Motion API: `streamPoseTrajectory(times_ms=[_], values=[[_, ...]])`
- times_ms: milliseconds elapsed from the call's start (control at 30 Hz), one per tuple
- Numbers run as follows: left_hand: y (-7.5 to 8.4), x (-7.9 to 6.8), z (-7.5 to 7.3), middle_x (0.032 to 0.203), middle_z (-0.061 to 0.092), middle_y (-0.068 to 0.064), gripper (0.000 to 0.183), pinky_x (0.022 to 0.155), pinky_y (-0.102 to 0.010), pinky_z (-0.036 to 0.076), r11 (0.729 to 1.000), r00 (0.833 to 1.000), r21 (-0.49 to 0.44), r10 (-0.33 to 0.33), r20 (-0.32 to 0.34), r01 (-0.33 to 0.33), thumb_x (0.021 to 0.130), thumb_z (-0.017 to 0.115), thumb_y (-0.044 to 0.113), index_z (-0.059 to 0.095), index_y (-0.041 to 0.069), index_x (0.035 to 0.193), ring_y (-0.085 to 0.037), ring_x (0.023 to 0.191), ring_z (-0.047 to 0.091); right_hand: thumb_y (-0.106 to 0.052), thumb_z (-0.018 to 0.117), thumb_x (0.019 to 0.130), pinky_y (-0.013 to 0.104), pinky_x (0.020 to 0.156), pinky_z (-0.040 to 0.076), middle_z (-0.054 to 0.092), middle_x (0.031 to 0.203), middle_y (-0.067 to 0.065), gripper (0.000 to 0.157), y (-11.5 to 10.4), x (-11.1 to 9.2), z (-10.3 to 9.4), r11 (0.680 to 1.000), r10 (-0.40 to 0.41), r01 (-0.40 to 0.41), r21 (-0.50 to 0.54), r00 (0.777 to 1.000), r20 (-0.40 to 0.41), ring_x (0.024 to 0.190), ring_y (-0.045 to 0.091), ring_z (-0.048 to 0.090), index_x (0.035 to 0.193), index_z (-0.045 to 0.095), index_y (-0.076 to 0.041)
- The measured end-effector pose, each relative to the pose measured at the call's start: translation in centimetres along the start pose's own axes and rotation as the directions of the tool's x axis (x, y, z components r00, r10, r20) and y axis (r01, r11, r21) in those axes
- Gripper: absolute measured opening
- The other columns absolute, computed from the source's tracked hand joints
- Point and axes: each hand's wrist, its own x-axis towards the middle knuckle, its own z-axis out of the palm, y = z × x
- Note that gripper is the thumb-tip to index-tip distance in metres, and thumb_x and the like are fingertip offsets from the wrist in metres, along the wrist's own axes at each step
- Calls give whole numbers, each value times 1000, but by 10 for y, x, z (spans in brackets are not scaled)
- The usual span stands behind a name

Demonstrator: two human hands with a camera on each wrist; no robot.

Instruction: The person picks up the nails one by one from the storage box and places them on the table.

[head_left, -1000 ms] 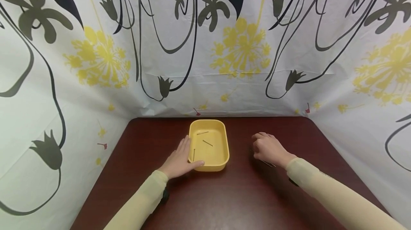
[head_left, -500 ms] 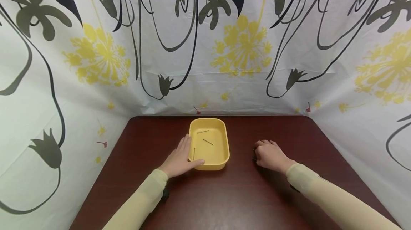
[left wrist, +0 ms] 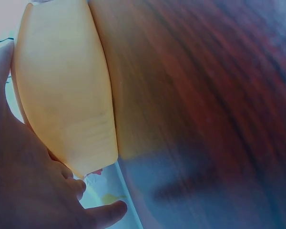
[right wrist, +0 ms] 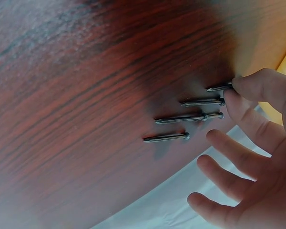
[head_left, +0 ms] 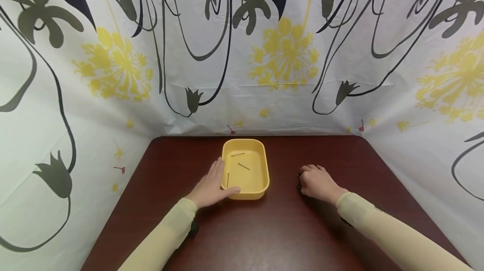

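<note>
A yellow plastic tub (head_left: 257,196) stands on the table with three nails (head_left: 244,167) lying apart inside it. My left hand (head_left: 210,187) lies along the tub's left side with straight fingers, its thumb over the near rim. To the right of the tub, my right hand (head_left: 321,183) is low over the table. In the right wrist view, its thumb and index finger pinch the head end of a dark nail (right wrist: 218,88). Several more nails (right wrist: 181,120) lie beside it in a rough row, below the other spread fingers. In the head view that hand mostly hides them.
The dark red-brown table (head_left: 242,233) has a glossy top with rounded far corners. A white sheet (head_left: 234,94) with grey and yellow flower prints hangs behind it and along both sides.
My right hand has shifted slightly right and towards me, then stayed there. Nails that showed below it earlier are now covered. The left hand and the tub have kept their places.
</note>
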Motion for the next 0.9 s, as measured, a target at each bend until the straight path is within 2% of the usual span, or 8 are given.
streamPoseTrajectory(times_ms=[233, 367, 500, 600, 667, 767, 900], values=[[1, -1, 0, 169, -4, -2, 121, 116, -50, 27, 999, 1000, -43, -8, 25, 10, 81, 62, 78, 1, 13, 163, -20, 153, 2, -19, 80, 79, 71, 96, 38, 67, 118, 9, 38, 1, -2, 1, 1000, -10, 10, -5, 1000, -6, 112, 38, 59, 56, 51, -29], [2, -2, -4, 168, -8, -2, 119, 115, -58, 25, 997, 999, -70, -13, 33, 15, 82, 59, 79, -3, 18, 163, -23, 153, 2, -25, 80, 82, 72, 96, 37, 67, 117, 8, 31, 2, -1, -4, 1000, -13, 13, 4, 1000, -4, 112, 38, 59, 60, 58, -30], [3, -2, -12, 168, -8, -5, 112, 113, -62, 24, 996, 1000, -89, -3, 6, 3, 84, 52, 82, -5, 25, 163, -26, 153, 2, -27, 78, 85, 72, 98, 36, 67, 118, 9, 23, 1, 2, -12, 1000, -4, 4, 11, 1000, -15, 115, 38, 58, 66, 64, -29], [4, 0, -20, 169, -4, -7, 108, 112, -62, 25, 994, 999, -107, 12, -32, -15, 85, 50, 82, 1, 25, 163, -28, 153, 1, -27, 77, 86, 72, 98, 35, 67, 119, 12, 13, -1, 6, -18, 1000, -4, 4, 8, 999, -39, 116, 39, 57, 75, 70, -23], [5, 2, -26, 169, -1, -7, 107, 112, -62, 27, 995, 998, -101, 15, -54, -20, 85, 49, 82, 7, 23, 164, -28, 154, 2, -28, 76, 87, 72, 99, 35, 66, 121, 13, 9, -4, 9, -23, 1000, 3, -3, 10, 999, -52, 118, 39, 56, 86, 75, -18], [6, 4, -35, 169, 5, -7, 102, 112, -62, 27, 997, 996, -78, 19, -87, -26, 87, 48, 80, 14, 22, 163, -26, 154, 2, -33, 73, 90, 69, 101, 35, 65, 125, 14, 30, -10, 14, -29, 1000, 20, -19, 17, 997, -70, 122, 39, 55, 109, 76, -10], [10, 8, -48, 168, 14, -7, 89, 114, -60, 25, 998, 990, -42, 31, -136, -37, 93, 48, 73, 23, 22, 162, -24, 154, 5, -46, 67, 94, 65, 104, 35, 62, 131, 15, 53, -19, 20, -36, 998, 53, -51, 33, 995, -87, 127, 37, 52, 129, 68, -6]])
